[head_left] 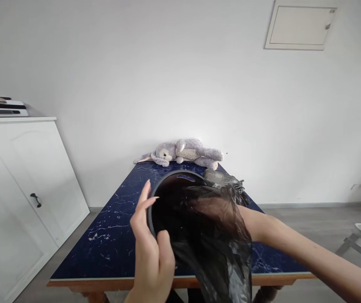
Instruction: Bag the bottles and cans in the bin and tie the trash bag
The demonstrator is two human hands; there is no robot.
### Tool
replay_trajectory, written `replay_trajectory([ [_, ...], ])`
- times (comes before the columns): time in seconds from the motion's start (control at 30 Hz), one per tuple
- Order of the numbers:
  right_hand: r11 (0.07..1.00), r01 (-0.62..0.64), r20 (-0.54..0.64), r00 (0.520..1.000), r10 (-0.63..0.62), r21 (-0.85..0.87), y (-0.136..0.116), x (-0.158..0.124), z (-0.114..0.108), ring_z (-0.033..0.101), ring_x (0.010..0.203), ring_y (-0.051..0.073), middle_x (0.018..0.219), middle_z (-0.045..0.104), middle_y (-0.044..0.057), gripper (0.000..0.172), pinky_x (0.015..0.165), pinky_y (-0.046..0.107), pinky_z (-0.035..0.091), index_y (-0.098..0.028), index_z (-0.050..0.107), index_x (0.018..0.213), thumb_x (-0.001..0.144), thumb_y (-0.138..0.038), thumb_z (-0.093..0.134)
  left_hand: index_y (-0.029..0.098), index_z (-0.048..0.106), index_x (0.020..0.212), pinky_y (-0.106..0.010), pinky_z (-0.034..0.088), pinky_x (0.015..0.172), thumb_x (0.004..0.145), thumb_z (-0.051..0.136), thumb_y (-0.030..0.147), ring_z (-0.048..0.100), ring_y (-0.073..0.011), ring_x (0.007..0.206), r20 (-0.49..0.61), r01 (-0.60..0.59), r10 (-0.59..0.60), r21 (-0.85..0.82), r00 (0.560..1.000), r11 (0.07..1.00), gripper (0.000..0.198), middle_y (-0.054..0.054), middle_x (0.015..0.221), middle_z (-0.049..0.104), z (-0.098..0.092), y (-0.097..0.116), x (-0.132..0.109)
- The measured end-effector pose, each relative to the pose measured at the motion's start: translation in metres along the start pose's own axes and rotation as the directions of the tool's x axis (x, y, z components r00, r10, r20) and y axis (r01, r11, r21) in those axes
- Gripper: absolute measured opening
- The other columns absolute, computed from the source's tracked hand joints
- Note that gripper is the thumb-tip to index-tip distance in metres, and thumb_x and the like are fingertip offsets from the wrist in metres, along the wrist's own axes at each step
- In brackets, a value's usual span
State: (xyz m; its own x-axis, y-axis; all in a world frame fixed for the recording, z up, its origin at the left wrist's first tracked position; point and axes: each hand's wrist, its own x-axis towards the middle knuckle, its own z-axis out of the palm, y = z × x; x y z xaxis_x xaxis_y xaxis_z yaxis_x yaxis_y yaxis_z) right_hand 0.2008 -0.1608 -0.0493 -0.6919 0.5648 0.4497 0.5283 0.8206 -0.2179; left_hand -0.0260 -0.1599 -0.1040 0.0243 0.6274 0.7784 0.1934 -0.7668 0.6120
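Observation:
A round dark trash bin is tilted so that its mouth faces me above the table. My left hand grips its rim from the left side, with the thumb at the mouth and the fingers along the outside. A thin black plastic bag covers part of the opening and hangs down to the lower right. My right hand reaches in from the right and shows dimly through the bag film, at the bin's mouth. The bag blurs its fingers, so their grip cannot be made out.
The blue marbled table has a wooden edge. A grey plush rabbit lies at its far end against the wall. Behind the bin on the right is a bundle of dark plastic bags. A white cabinet stands left.

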Motion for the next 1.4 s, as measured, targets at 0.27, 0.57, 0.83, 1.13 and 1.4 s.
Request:
replay_trajectory([
  [0.27, 0.978, -0.166, -0.249, 0.96, 0.132, -0.123, -0.03, 0.001, -0.033, 0.059, 0.146, 0.025, 0.162, 0.058, 0.008, 0.056, 0.118, 0.043, 0.056, -0.029, 0.042, 0.165, 0.111, -0.022, 0.052, 0.033, 0.056, 0.144, -0.055, 0.046, 0.126, 0.094, 0.054, 0.02, 0.037, -0.0345, 0.161, -0.066, 0.363, -0.365, -0.042, 0.928, 0.931, 0.051, -0.003, 0.174, 0.039, -0.009, -0.009, 0.026],
  [0.57, 0.951, -0.304, -0.462, 0.852, 0.246, -0.054, -0.009, -0.002, -0.016, 0.061, 0.143, 0.021, 0.149, 0.068, 0.003, 0.034, 0.122, 0.045, 0.052, -0.029, 0.062, 0.143, 0.11, -0.026, 0.054, 0.026, 0.062, 0.15, -0.032, 0.067, 0.076, 0.063, 0.053, 0.012, 0.071, -0.0363, 0.129, 0.083, 0.674, -0.669, -0.099, 0.738, 0.732, 0.088, -0.005, 0.16, 0.061, -0.023, -0.017, 0.088],
  [0.83, 0.806, -0.523, -0.39, 0.706, 0.591, 0.277, 0.012, -0.015, 0.009, 0.057, 0.145, 0.029, 0.155, 0.063, 0.002, 0.035, 0.115, 0.055, 0.052, -0.037, 0.066, 0.136, 0.107, -0.053, 0.054, 0.029, 0.055, 0.159, -0.04, 0.067, 0.084, 0.08, 0.076, 0.026, 0.08, -0.0328, 0.107, 0.371, 0.844, -0.758, -0.25, 0.536, 0.474, 0.081, -0.007, 0.116, 0.084, -0.021, -0.02, 0.097],
  [1.13, 0.575, -0.588, -0.301, 0.501, 0.811, 0.569, 0.034, -0.02, 0.0, 0.064, 0.131, 0.032, 0.143, 0.068, 0.011, 0.062, 0.108, 0.051, 0.052, -0.03, 0.059, 0.142, 0.095, -0.071, 0.064, 0.033, 0.069, 0.138, -0.05, 0.038, 0.131, 0.104, 0.058, 0.039, 0.042, -0.0305, 0.16, 0.188, 0.389, -0.361, -0.143, 0.913, 0.91, 0.036, -0.001, 0.163, 0.058, -0.026, -0.021, 0.106],
  [1.4, 0.625, -0.499, -0.337, 0.551, 0.763, 0.6, 0.048, -0.025, 0.003, 0.065, 0.088, 0.024, 0.085, 0.065, 0.001, 0.067, 0.085, 0.04, 0.052, -0.023, 0.066, 0.125, 0.089, -0.08, 0.068, 0.026, 0.072, 0.106, -0.047, 0.048, 0.115, 0.11, 0.042, 0.024, 0.069, -0.0182, 0.074, 0.519, -0.432, 0.397, -0.058, 0.757, 0.9, 0.031, 0.003, 0.076, 0.073, -0.034, 0.001, 0.118],
])
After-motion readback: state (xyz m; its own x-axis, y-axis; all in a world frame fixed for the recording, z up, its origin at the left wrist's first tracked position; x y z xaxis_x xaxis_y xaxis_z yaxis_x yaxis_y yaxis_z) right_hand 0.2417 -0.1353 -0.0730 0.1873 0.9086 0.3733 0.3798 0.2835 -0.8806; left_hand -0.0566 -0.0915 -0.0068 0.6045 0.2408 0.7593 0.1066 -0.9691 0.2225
